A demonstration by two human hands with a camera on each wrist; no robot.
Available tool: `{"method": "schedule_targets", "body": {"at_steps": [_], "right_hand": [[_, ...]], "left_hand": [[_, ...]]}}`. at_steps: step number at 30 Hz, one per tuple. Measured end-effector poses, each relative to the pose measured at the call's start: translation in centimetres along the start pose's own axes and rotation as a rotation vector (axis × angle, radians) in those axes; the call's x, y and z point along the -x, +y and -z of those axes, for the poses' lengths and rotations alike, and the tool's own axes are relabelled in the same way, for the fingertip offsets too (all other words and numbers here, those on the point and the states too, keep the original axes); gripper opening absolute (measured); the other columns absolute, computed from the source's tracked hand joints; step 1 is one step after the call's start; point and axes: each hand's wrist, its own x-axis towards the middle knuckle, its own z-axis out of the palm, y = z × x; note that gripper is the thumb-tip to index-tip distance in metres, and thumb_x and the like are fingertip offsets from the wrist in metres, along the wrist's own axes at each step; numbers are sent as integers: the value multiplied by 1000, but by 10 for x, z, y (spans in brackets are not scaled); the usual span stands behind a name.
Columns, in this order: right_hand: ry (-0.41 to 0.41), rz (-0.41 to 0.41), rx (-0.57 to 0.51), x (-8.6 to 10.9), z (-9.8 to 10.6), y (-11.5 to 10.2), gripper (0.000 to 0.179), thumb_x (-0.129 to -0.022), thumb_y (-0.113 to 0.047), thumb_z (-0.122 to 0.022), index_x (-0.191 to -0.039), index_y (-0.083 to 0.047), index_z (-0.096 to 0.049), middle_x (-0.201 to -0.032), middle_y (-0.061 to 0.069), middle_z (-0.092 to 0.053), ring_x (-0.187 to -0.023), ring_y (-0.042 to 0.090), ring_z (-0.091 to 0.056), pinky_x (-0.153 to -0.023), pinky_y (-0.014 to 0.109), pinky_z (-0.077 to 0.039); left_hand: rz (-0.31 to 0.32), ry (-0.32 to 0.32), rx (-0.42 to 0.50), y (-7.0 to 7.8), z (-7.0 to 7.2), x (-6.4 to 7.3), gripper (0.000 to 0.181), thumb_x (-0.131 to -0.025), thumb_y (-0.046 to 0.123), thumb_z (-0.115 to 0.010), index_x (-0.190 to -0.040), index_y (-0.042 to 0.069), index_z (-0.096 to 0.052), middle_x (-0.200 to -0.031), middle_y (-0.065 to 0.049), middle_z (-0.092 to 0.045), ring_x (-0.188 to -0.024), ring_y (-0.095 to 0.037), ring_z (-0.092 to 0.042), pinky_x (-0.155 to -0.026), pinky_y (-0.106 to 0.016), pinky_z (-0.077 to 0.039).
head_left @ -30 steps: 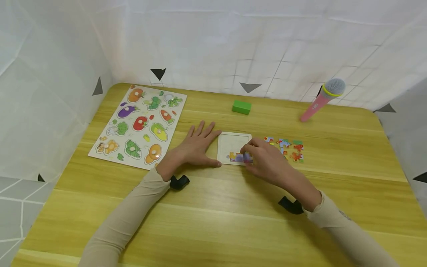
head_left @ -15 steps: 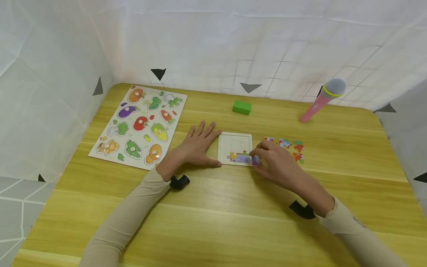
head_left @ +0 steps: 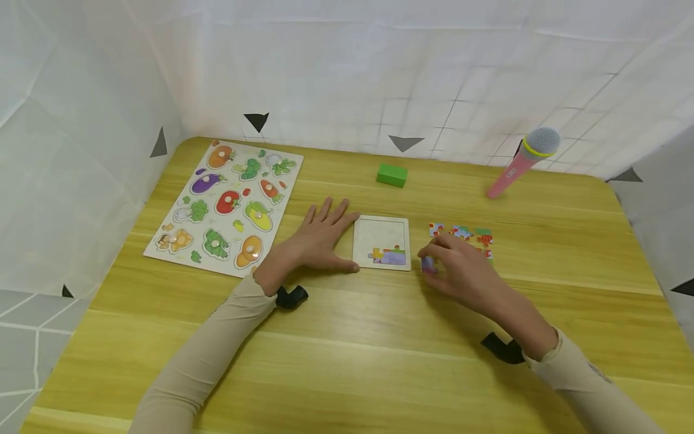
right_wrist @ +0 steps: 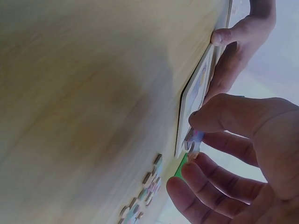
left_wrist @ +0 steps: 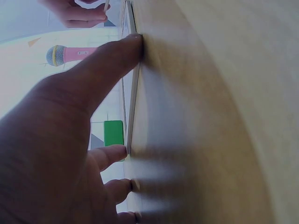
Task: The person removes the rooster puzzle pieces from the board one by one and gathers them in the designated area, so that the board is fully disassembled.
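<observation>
My right hand (head_left: 463, 268) pinches a purple jigsaw piece (head_left: 429, 264) between thumb and fingers, just right of a small white puzzle tray (head_left: 381, 229). In the right wrist view the piece (right_wrist: 193, 140) is seen edge-on, held off the table. Inside the tray, joined pieces (head_left: 389, 256) in yellow and purple lie along the lower right. My left hand (head_left: 320, 241) lies flat with spread fingers, thumb tip and index tip at the tray's left edge. More loose pieces (head_left: 462, 232) lie right of the tray, partly hidden behind my right hand.
A vegetable peg puzzle board (head_left: 228, 205) covers the table's left side. Behind the tray sits a green block (head_left: 392, 175). A pink toy microphone (head_left: 523, 161) stands upright at the back right. White sheeting (head_left: 347, 72) encloses the back and sides.
My right hand has drawn back to the right from the tray, carrying the purple piece out of it. The left hand has stayed in place.
</observation>
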Motion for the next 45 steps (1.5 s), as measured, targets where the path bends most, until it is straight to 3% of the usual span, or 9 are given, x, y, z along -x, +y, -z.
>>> {"method": "schedule_targets", "body": {"at_steps": [10,37,45], "right_hand": [[36,18,47,8,-2,8,22,-73,-2,-80,-93,-5,-72,-94,5,-63,-80,20,-60,-61,36,-51],[-12,-46,26,18,-5,11,22,-74,-3,-82,-93,-10,-72,-93,5,-61,-74,18,-57,-61,34,-47],[-11,-29,26,16,-4,11,22,-76,-6,-81,-96,-8,-73,-95,5,-62,-78,19,-58,-63,36,-49]], "left_hand": [[2,-2,-1,-1,-1,-1,109,-80,74,-64,-162,23,-14,-168,-8,5,-151,-35,12,-118,-56,5],[-9,7,6,-1,-2,0,109,-80,73,-65,-162,22,-15,-168,-8,4,-151,-36,12,-117,-57,5],[-6,3,2,-1,-1,0,109,-81,73,-65,-162,21,-15,-168,-8,4,-151,-35,12,-117,-57,5]]}}
